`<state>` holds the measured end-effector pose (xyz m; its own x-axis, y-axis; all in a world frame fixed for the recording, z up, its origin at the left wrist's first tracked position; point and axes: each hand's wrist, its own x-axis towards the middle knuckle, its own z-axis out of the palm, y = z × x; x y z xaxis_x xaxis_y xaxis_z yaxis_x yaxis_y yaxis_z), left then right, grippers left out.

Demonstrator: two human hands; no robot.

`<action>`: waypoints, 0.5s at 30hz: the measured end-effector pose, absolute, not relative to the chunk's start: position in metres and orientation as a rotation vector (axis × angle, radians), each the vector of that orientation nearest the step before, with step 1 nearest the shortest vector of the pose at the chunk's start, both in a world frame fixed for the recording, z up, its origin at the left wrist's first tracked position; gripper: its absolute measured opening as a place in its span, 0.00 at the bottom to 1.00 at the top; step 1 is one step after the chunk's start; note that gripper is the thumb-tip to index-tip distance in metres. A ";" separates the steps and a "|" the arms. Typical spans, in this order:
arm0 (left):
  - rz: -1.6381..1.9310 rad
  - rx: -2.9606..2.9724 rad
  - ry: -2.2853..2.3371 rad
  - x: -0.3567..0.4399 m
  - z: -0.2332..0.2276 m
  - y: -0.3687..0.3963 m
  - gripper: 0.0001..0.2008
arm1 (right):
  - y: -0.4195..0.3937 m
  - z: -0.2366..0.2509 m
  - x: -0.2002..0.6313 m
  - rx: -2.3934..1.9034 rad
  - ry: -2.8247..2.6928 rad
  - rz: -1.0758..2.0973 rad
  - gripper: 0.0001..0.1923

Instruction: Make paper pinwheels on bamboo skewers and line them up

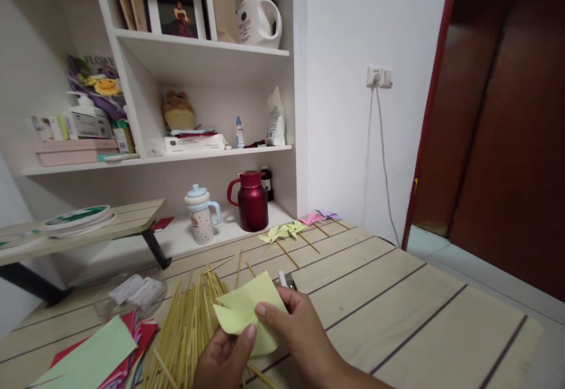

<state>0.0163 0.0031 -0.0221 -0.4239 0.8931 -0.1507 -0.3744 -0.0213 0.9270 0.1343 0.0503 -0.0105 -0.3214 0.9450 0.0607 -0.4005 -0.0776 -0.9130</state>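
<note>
Yellow paper, folded into a pinwheel shape (248, 313), is pinched between your two hands low in the view. Left hand (226, 358) has its thumb pressed on the lower flap; right hand (296, 333) closes fingers over the right edge. Both grips are tight on the paper, nothing else held.

Handling, as a judgement: very light, thin, soft, creases easily and slips if pinched loosely. Hold it by the folded points near the centre, not the free flap tips.

Just left of the grip: a heap of thin bamboo sticks (188, 327), stiff but snappable. Further left, red and green paper sheets (97, 356) and a clear bag (135, 292). Just behind the grip, a small metal tool (286, 280), type unclear. Well beyond it, finished pinwheels on sticks, yellow (282, 233) and pink (314, 218).

Surface is a pale wood-plank table (424, 318), flat, dark seams. Beyond: white shelving (203, 59), a red thermos jug (251, 200), a lidded cup (202, 215), a wall socket (378, 77), and a dark red door (507, 130).
</note>
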 end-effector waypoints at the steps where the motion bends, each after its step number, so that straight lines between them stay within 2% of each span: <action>1: 1.632 0.615 1.246 0.017 -0.022 0.003 0.22 | 0.050 -0.011 0.134 -0.715 -1.093 1.629 0.19; 7: 1.611 0.542 1.207 0.018 -0.025 0.002 0.24 | 0.049 -0.019 0.131 -0.694 -0.967 1.707 0.19; 15: 1.580 0.571 1.321 0.014 -0.022 -0.002 0.11 | 0.046 -0.018 0.132 -0.696 -0.952 1.704 0.19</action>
<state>0.0136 -0.0017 -0.0222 -0.4270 0.8777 -0.2177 -0.3700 0.0501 0.9277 0.1320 0.0458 -0.0181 -0.3137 0.9495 -0.0064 -0.4924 -0.1684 -0.8539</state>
